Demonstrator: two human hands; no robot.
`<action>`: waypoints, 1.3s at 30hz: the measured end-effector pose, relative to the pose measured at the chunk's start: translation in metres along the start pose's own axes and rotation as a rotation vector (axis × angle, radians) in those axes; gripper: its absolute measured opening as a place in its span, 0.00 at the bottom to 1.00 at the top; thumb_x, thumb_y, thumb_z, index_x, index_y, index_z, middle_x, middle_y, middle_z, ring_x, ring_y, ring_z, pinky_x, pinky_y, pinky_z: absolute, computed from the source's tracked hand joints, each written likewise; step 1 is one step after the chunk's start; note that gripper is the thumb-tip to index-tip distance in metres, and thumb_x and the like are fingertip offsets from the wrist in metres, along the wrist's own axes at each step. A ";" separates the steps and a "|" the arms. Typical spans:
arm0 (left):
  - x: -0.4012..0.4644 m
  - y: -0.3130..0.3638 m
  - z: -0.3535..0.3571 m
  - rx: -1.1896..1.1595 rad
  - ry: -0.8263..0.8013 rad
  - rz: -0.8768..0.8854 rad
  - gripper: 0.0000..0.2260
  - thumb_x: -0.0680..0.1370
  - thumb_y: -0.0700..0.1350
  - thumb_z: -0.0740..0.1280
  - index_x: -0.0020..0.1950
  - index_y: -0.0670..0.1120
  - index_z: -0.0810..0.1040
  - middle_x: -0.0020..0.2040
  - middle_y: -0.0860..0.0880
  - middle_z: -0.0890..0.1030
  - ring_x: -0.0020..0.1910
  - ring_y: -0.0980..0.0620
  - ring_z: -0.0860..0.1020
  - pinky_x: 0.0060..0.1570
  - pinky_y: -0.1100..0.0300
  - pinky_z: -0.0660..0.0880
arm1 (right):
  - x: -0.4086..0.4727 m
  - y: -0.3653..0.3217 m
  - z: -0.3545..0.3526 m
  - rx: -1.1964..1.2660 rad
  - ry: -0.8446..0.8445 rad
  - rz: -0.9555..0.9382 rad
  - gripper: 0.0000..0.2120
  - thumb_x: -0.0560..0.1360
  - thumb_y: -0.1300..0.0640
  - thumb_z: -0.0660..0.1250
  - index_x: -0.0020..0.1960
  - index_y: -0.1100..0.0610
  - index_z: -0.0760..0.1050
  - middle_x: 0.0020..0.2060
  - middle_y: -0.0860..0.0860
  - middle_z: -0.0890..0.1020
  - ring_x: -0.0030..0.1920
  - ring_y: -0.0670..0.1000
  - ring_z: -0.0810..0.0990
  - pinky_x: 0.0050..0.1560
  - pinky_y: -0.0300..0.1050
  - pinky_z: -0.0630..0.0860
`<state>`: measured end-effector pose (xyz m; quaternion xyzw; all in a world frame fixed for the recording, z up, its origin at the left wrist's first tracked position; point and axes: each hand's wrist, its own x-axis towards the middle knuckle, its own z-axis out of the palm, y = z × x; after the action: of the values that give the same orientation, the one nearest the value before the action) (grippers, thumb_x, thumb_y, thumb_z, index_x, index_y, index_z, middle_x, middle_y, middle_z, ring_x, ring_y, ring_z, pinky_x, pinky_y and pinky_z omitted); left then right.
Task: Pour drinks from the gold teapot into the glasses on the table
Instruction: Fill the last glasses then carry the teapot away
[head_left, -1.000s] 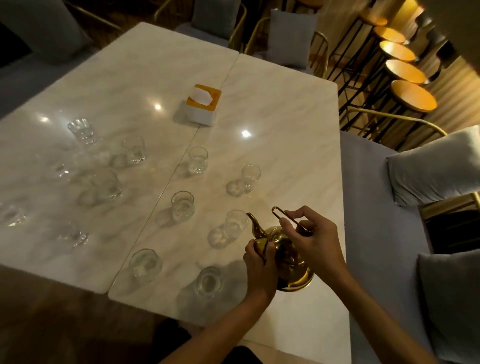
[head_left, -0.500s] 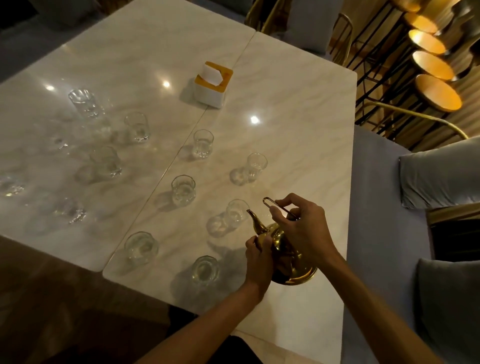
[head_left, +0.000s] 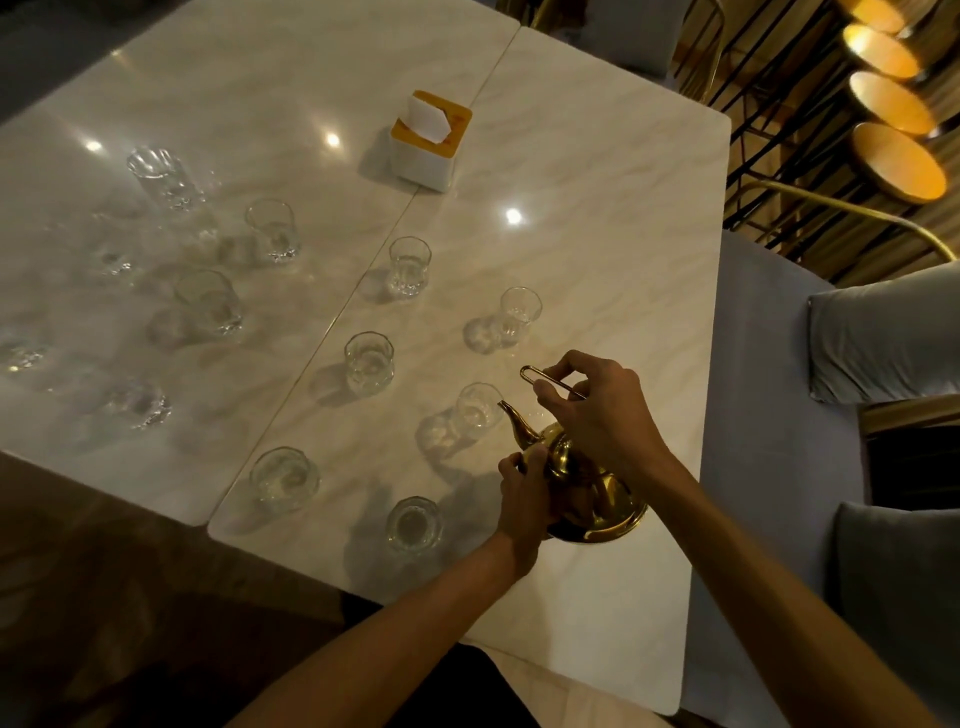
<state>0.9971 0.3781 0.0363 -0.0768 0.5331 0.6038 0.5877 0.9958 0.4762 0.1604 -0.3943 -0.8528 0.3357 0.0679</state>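
The gold teapot (head_left: 597, 499) is tilted to the left over the marble table (head_left: 597, 218). My right hand (head_left: 605, 410) grips its thin wire handle from above. My left hand (head_left: 524, 493) holds the pot's body near the lid. The spout tip is at the rim of a clear glass (head_left: 477, 406). Several other clear glasses stand on the table, among them one (head_left: 414, 522) just left of my left hand, one (head_left: 369, 362) further left and one (head_left: 519, 313) beyond the spout. I cannot make out any liquid stream.
A white and orange tissue box (head_left: 430, 140) stands at the table's middle back. A grey bench seat (head_left: 763, 415) with cushions (head_left: 883, 338) runs along the right. Round stools (head_left: 896, 161) line the far right. More glasses (head_left: 272, 231) cover the left table half.
The teapot has moved forward, its spout now reaching the rim of the nearest glass. The camera has dipped closer to the table.
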 end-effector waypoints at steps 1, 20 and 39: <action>0.001 0.001 0.000 -0.001 0.006 -0.014 0.23 0.80 0.64 0.58 0.67 0.53 0.59 0.65 0.48 0.77 0.60 0.45 0.79 0.48 0.52 0.79 | 0.002 -0.001 0.001 -0.005 -0.008 0.000 0.09 0.77 0.51 0.72 0.53 0.55 0.82 0.39 0.54 0.86 0.34 0.52 0.83 0.34 0.45 0.78; 0.004 0.000 -0.004 -0.051 -0.131 -0.074 0.37 0.70 0.76 0.60 0.73 0.56 0.65 0.66 0.52 0.79 0.62 0.47 0.80 0.58 0.43 0.79 | 0.015 -0.019 0.004 -0.136 -0.094 -0.013 0.11 0.78 0.52 0.72 0.55 0.57 0.82 0.56 0.56 0.84 0.44 0.49 0.79 0.40 0.38 0.72; -0.010 0.013 -0.009 -0.077 -0.206 -0.087 0.30 0.77 0.71 0.51 0.71 0.56 0.71 0.68 0.50 0.78 0.66 0.45 0.76 0.60 0.45 0.76 | 0.023 -0.038 0.005 -0.228 -0.120 0.012 0.11 0.77 0.50 0.72 0.55 0.55 0.81 0.49 0.56 0.85 0.39 0.49 0.80 0.34 0.34 0.72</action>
<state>0.9849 0.3689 0.0466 -0.0599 0.4425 0.6024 0.6616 0.9547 0.4723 0.1773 -0.3837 -0.8856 0.2599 -0.0307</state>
